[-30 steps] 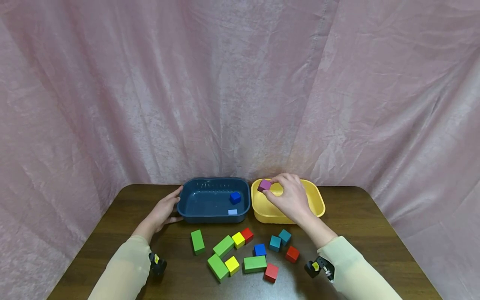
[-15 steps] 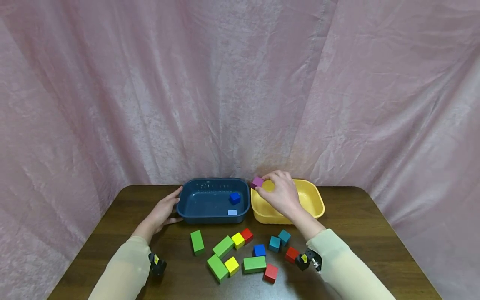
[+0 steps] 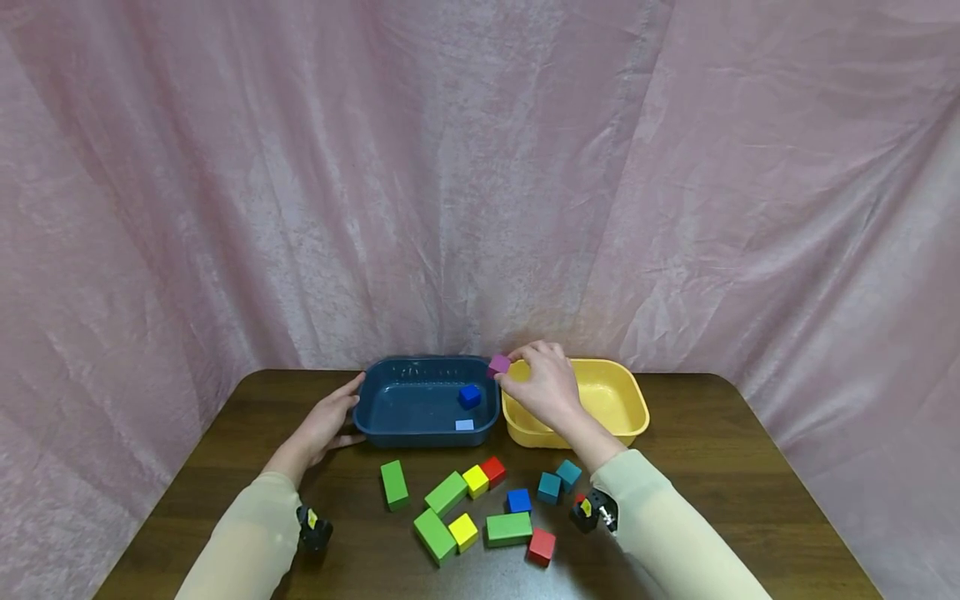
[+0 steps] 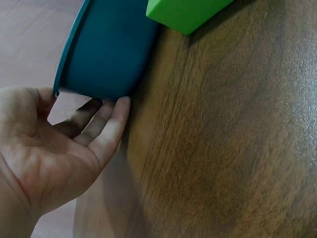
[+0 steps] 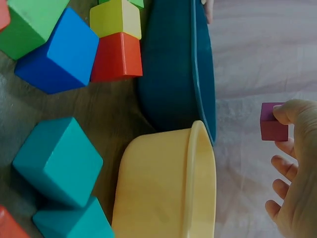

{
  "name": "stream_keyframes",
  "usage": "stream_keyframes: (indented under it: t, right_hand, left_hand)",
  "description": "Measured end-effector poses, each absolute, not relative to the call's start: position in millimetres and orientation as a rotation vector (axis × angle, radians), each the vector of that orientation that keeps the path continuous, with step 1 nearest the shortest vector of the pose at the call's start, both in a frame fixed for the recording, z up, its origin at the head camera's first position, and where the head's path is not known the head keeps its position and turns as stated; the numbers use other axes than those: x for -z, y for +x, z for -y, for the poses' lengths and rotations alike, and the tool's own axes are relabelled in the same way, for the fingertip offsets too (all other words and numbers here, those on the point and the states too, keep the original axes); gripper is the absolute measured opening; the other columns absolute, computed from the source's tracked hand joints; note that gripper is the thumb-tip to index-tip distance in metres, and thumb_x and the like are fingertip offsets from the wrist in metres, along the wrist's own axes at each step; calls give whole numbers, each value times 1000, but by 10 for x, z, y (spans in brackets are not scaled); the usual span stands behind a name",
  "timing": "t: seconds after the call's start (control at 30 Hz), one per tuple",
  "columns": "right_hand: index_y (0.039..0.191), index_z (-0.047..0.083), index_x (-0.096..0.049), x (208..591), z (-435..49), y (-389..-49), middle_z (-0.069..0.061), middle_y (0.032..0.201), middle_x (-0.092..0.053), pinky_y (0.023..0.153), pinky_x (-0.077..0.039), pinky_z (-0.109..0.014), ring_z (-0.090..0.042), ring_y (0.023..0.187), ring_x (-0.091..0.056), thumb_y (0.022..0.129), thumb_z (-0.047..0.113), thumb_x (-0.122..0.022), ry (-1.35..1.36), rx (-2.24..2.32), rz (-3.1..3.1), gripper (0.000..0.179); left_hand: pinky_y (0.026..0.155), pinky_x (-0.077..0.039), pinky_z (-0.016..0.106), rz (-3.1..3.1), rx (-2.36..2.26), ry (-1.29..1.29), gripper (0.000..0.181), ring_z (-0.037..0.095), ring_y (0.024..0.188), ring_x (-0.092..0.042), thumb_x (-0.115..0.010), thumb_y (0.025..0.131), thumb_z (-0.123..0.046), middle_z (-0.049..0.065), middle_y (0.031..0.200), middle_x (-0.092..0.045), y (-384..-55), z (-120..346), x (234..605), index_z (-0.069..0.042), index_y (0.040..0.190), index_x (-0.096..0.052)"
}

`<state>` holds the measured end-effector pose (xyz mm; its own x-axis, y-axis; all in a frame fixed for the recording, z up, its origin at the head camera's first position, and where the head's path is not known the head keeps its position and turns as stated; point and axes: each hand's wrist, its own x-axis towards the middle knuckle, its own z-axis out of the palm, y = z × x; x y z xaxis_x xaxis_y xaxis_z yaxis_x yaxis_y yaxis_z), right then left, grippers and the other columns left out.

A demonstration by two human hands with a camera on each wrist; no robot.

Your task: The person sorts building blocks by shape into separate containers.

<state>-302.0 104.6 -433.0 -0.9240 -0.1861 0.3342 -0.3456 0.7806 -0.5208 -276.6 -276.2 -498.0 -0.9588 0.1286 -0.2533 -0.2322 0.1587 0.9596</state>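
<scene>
Right fingers (image 5: 288,112) pinch purple cube (image 3: 498,366); pale rectangle (image 3: 465,425) in blue tray (image 3: 412,407)

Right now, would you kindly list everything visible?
Wooden table: 1, brown, below
Fabric curtain: 1, pink, behind
Blue plastic tub: 1, dark blue, left
Yellow plastic tub: 1, yellow, right
Purple cube: 1, purple, raised
Blue cubes: 2, blue, blue tub, table
Small rectangle: 1, pale, blue tub
Green oblong blocks: 4, green, table
Yellow cubes: 2, yellow, table
Red cubes: 3, red, table, one mostly hidden
Teal cubes: 2, teal, table
Wrist cameras: 2, black, either side
Sleeves: 2, pale, either side
Left hand: 1, bare, touching blue tub
Right hand: 1, bare, pinching purple cube
</scene>
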Motion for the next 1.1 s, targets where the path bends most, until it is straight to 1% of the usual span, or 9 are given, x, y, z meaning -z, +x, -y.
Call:
stream_keyframes:
  t: [0.13,0.3,0.5,0.63,0.83,1.1]
  right_hand:
    - [112,16,-74,4362,-976,-3039,-5,124,-64,102,-41,-49,-28,122,-45,89,47,-75,404,-838,2733,38]
    - [111,13,-76,4397,-903,-3054,-7,123,-65,101,-41,-49,-29,120,-47,88,45,-77,416,-811,2743,39]
    - [111,13,-75,4444,-834,-3071,-7,125,-64,102,-40,-49,-29,120,-46,88,45,-77,408,-782,2766,40]
    - [111,12,-75,4483,-807,-3085,-6,125,-64,101,-41,-48,-28,118,-47,88,46,-77,427,-757,2772,41]
    - [110,13,-75,4538,-778,-3108,-6,124,-64,98,-42,-46,-27,115,-47,88,48,-76,443,-729,2768,41]
    - [120,14,-74,4550,-768,-3105,-4,126,-63,97,-42,-46,-27,116,-47,90,49,-75,455,-738,2763,47]
  left_hand:
    - [99,-49,59,-2171,-1864,-113,55,48,143,-35,-30,113,-23,17,170,-8,-2767,2761,4980,-31,166,-16]
    - [97,-51,58,-2181,-1856,-129,55,47,142,-38,-30,113,-25,16,170,-10,-2767,2754,4984,-31,166,-17]
    - [98,-50,59,-2181,-1857,-118,56,48,142,-37,-30,113,-23,18,170,-9,-2763,2746,4968,-31,166,-16]
    - [98,-50,60,-2179,-1860,-115,56,49,142,-36,-30,113,-23,19,169,-9,-2779,2752,4979,-32,166,-16]
    - [97,-52,56,-2181,-1858,-137,55,47,143,-37,-31,113,-24,17,170,-9,-2802,2776,5001,-33,165,-17]
    - [98,-51,57,-2178,-1854,-132,56,47,143,-36,-31,113,-24,17,170,-7,-2806,2783,4998,-33,166,-15]
